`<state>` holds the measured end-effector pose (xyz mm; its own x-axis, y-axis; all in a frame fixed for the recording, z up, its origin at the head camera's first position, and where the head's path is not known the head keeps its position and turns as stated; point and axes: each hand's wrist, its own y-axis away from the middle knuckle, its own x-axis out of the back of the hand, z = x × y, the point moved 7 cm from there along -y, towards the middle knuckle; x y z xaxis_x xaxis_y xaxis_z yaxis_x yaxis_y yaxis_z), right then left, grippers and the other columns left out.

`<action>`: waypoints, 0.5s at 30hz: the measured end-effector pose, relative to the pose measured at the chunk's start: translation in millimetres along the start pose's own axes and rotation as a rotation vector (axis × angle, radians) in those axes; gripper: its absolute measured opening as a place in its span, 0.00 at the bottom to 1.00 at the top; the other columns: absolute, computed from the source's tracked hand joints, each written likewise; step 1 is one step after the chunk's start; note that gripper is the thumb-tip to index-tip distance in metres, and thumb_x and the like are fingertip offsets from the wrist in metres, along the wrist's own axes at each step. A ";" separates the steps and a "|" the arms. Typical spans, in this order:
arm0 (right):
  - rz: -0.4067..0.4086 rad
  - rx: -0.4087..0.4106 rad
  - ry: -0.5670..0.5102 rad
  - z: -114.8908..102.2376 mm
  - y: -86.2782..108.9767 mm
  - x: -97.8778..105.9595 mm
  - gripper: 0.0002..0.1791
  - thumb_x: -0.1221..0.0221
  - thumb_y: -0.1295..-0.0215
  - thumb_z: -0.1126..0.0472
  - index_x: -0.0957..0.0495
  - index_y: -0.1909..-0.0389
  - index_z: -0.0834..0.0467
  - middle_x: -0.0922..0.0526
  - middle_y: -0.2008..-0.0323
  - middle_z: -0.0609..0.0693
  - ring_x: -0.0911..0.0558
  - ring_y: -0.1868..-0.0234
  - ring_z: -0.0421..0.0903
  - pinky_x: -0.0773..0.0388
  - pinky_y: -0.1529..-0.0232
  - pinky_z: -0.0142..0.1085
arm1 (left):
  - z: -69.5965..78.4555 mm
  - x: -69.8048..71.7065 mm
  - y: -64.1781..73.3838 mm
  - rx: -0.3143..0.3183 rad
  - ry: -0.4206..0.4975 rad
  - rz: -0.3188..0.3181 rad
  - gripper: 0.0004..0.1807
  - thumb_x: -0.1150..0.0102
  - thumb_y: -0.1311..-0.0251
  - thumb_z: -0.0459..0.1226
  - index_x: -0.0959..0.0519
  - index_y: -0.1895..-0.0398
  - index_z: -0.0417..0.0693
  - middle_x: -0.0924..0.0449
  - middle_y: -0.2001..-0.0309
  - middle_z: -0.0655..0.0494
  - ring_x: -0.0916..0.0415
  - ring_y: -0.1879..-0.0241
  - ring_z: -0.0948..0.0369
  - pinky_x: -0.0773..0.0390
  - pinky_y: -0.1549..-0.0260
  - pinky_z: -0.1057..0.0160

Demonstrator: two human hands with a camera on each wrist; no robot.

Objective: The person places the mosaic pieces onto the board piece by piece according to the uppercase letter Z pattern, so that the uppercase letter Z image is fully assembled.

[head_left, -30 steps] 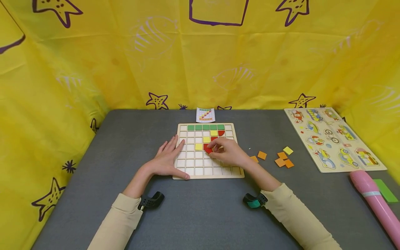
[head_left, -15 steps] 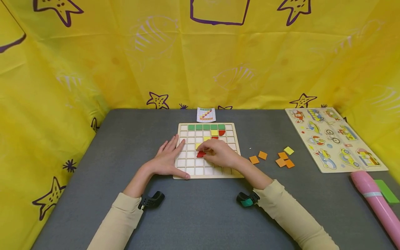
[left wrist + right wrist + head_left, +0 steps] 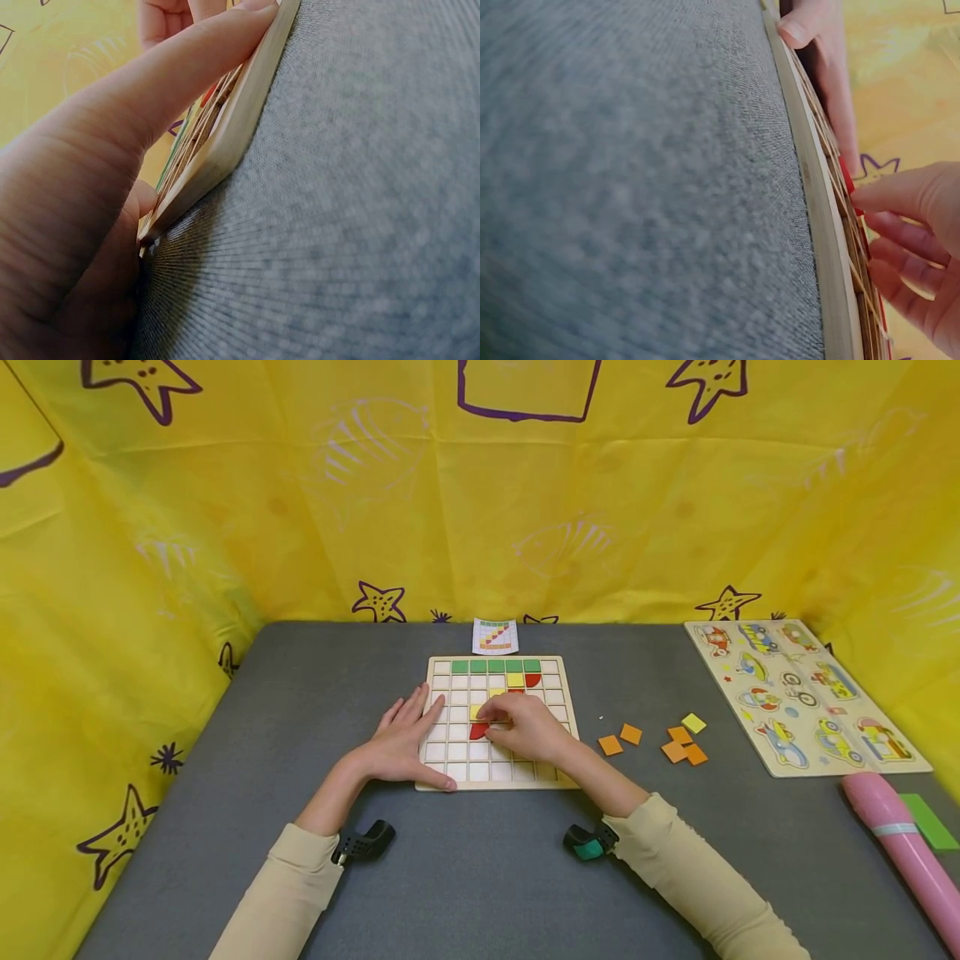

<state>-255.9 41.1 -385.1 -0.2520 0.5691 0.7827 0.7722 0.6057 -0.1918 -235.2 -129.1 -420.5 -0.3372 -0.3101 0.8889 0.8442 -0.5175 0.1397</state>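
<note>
A wooden grid board lies flat, with a row of green square tiles near its far edge. Yellow squares and red rounded tiles step diagonally down to the left. My left hand is spread over the board's left side, thumb on the near rim, as the left wrist view also shows. My right hand pinches a red rounded tile at a grid cell just below the lowest yellow square. That hand hides part of the diagonal; in the right wrist view its thumb meets the red edge.
A small pattern card lies behind the board. Loose orange tiles and a yellow tile are on the right. Farther right are a picture puzzle board, a pink cylinder and a green flat piece.
My right hand has moved left and slightly nearer with the red tile, from the cell beside the lowest yellow square to below it. The left hand has stayed in place.
</note>
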 end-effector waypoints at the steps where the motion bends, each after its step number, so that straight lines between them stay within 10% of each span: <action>1: 0.008 -0.009 0.005 0.7 0.3 0.2 0.09 0.33 0.42 0.66 0.17 0.60 0.58 0.16 0.66 0.47 0.21 0.64 0.42 0.25 0.58 0.37 | 0.0 -0.1 0.1 0.001 -0.001 -0.001 0.73 0.32 0.62 0.70 0.61 0.22 0.44 0.75 0.23 0.41 0.76 0.24 0.50 0.68 0.31 0.45; 15: 0.064 -0.124 -0.117 14.5 12.3 8.4 0.07 0.36 0.39 0.65 0.16 0.60 0.57 0.17 0.69 0.43 0.21 0.66 0.40 0.24 0.61 0.37 | 0.0 -0.7 0.0 0.008 0.009 0.000 0.73 0.32 0.62 0.70 0.61 0.22 0.45 0.75 0.23 0.42 0.76 0.24 0.50 0.68 0.31 0.44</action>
<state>-256.9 61.4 -389.4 -0.2611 0.6694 0.6955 0.8530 0.4973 -0.1584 -235.0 -128.9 -421.1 -0.3413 -0.3171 0.8848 0.8472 -0.5116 0.1435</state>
